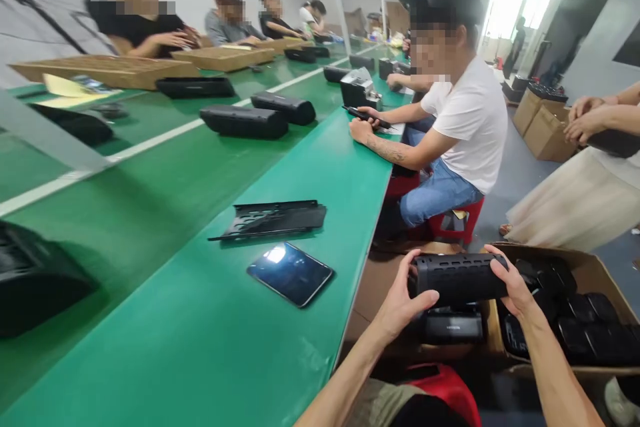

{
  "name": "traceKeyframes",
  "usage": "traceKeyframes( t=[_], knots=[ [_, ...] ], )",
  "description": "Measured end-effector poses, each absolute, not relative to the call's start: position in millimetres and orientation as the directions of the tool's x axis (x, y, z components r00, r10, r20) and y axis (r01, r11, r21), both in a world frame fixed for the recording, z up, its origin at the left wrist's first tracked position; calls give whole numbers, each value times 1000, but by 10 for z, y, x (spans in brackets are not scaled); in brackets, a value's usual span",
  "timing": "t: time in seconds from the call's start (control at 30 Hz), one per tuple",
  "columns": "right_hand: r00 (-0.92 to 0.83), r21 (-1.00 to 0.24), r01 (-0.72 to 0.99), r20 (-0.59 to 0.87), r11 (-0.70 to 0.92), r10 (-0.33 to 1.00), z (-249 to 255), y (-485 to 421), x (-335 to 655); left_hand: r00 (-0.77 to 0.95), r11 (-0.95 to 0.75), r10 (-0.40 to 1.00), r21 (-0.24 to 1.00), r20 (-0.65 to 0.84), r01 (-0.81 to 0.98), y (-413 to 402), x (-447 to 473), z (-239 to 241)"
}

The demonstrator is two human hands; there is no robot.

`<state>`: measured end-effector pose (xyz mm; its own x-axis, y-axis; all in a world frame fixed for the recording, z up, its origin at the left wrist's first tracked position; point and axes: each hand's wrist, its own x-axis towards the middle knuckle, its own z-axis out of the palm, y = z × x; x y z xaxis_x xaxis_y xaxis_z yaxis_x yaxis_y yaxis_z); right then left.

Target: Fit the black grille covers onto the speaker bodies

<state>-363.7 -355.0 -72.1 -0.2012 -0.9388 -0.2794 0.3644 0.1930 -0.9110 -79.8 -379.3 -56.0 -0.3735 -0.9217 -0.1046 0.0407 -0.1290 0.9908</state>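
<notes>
A black cylinder-shaped speaker [457, 277] with a perforated shell is held level between both my hands, below the edge of the green table [280, 360]. My left hand [400, 300] grips its left end, thumb laid along the underside. My right hand [510, 280] wraps its right end. Under it lies another black speaker [453, 326]. A cardboard box [595, 274] full of several black speakers stands on the floor to my right.
A phone [290, 272] and a flat black perforated panel [273, 217] lie on the table near me. More black speakers [244, 120] ride the conveyor. A seated person in a white shirt [465, 120] works ahead; another person [595, 147] stands at right.
</notes>
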Motion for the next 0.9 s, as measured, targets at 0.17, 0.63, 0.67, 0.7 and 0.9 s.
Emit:
traceKeyframes(
  t=[0.17, 0.63, 0.67, 0.7, 0.9],
  knots=[
    [-218, -919, 326, -301, 221, -929, -830, -3368, -3522, -342, -254, -911, 967, -229, 30, -3697, -732, -659],
    [-581, -998, -37, -15, 45, -814, -1049, -2612, -3657, 13, 86, -996, 979, 90, -185, -3627, -860, -606],
    [-570, -997, -66, -4, 51, -822, -984, -2499, -3709, 29, 79, -996, 981, 85, -180, -3646, -847, -601],
    [-558, -994, -95, 8, 55, -830, -873, -2404, -3793, 37, 74, -996, 982, 82, -174, -3663, -835, -592],
    [60, -802, -575, -238, 162, -969, 300, -2199, -4514, 26, 63, -997, 986, 68, -152, -3752, -844, -525]
  ],
)
